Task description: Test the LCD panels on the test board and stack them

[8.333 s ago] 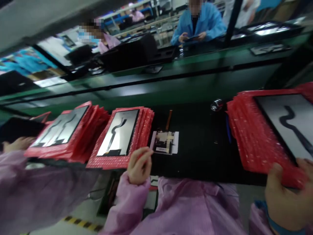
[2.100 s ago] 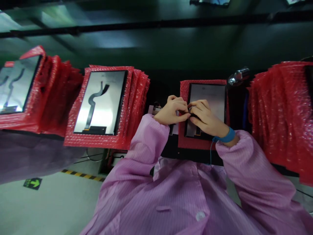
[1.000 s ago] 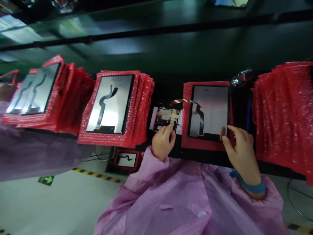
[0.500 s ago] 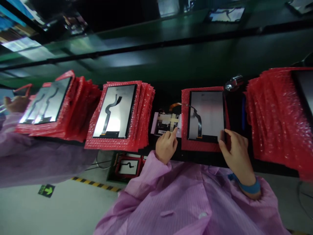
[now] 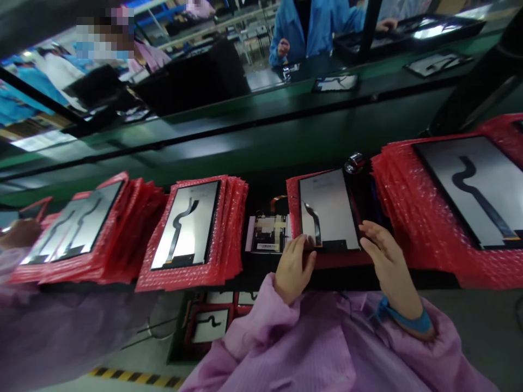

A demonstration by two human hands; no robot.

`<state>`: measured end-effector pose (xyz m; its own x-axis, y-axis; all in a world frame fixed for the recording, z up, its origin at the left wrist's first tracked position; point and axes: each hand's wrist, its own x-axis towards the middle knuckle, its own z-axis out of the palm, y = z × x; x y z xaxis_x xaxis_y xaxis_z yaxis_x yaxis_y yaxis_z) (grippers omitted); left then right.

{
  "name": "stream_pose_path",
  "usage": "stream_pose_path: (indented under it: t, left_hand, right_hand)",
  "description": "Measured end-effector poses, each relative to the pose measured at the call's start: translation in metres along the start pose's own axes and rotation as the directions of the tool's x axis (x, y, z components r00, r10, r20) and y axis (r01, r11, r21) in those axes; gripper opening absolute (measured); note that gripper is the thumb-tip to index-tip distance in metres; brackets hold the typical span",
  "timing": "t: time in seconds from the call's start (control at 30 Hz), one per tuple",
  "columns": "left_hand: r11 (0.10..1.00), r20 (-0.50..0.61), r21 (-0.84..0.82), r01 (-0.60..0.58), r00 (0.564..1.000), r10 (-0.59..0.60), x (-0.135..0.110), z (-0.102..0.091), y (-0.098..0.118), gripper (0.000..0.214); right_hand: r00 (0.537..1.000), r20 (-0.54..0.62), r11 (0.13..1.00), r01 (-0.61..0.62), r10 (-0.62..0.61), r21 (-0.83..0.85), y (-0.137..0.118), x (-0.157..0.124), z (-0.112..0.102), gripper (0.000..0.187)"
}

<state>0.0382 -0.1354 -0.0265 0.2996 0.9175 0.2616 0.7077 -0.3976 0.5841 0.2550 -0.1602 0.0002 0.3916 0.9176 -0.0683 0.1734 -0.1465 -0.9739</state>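
An LCD panel (image 5: 332, 207) with a dark ribbon cable (image 5: 314, 220) lies slightly turned over red bubble wrap (image 5: 292, 198) in front of me. My left hand (image 5: 293, 269) is at the panel's lower left corner, with thumb and forefinger closed around it. At the lower right edge, my right hand (image 5: 386, 264) has its fingers apart, close to or touching the rim. Left of the panel is a small circuit board test unit (image 5: 267, 234) with yellow tape, and an orange flex cable (image 5: 278, 201) runs from it towards the panel.
Stacks of panels in red bubble wrap stand on the left (image 5: 186, 226) and right (image 5: 469, 190). A shiny metal object (image 5: 354, 162) sits behind my panel. A co-worker's sleeve (image 5: 24, 261) is at far left. Below the bench is a crate (image 5: 177, 337) with more panels.
My left hand has moved from the circuit board to the panel's lower left corner. The panel has turned slightly. My right hand has loosened at its right edge. The view has tilted up.
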Motion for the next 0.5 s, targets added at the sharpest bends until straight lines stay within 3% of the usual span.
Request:
stream_pose_path:
  t: [0.1,0.13,0.23,0.3,0.37,0.43,0.5]
  left_hand:
    - [0.978,0.150,-0.142,0.153,0.980,-0.132,0.016,-0.025,-0.001,0.038]
    - [0.963,0.146,-0.176,0.206,0.972,-0.182,0.024,-0.033,0.000,0.040]
    - [0.876,-0.051,-0.415,0.245,0.955,-0.291,0.053,-0.049,0.007,0.043]
    - [0.710,-0.115,-0.685,0.163,0.938,-0.327,0.071,-0.055,0.012,0.040]
    - [0.487,-0.047,-0.863,0.136,0.937,-0.345,0.085,-0.059,0.015,0.042]
    - [0.362,0.031,-0.915,0.176,0.927,-0.374,0.093,-0.063,0.014,0.049]
    - [0.311,0.091,-0.921,0.236,0.904,-0.419,0.096,-0.068,0.010,0.051]
  right_hand:
    - [0.988,0.030,0.987,0.152,-0.153,0.044,-0.034,-0.017,0.014,0.040]
    - [0.974,0.046,0.975,0.219,-0.221,0.033,-0.046,-0.022,0.021,0.039]
    - [0.894,0.172,0.909,0.417,-0.414,0.021,-0.073,-0.033,0.047,0.040]
    - [0.827,0.287,0.874,0.475,-0.483,0.103,-0.079,-0.034,0.062,0.043]
    - [0.802,0.357,0.877,0.417,-0.479,0.239,-0.074,-0.029,0.077,0.045]
    - [0.855,0.352,0.909,0.277,-0.381,0.311,-0.061,-0.021,0.090,0.044]
    - [0.922,0.305,0.952,0.159,-0.238,0.261,-0.046,-0.013,0.104,0.047]
